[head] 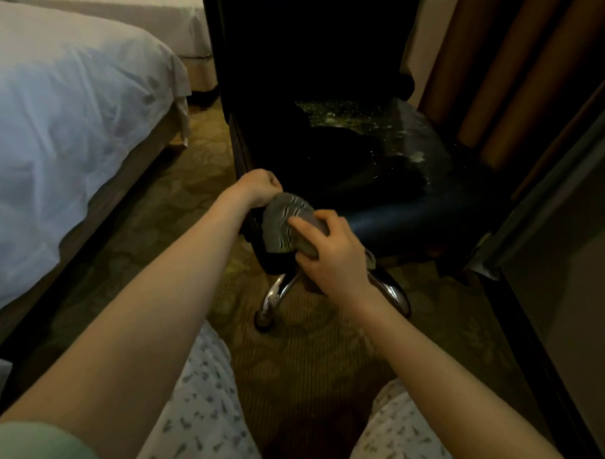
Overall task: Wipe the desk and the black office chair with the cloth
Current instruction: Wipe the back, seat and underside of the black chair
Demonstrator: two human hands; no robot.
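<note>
Right hand [331,261] grips cloth [286,225] at chair [398,205] edge; left hand [258,188] curled.

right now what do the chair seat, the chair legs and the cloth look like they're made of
Chair seat: black, probably faux leather; it has a dull sheen on the front edge and pale flaked patches.
Chair legs: polished chrome-like metal, with bright mirror glints.
Cloth: soft grey fabric with dark wavy lines, bunched in the right hand; the weave is too blurred to tell.
</note>
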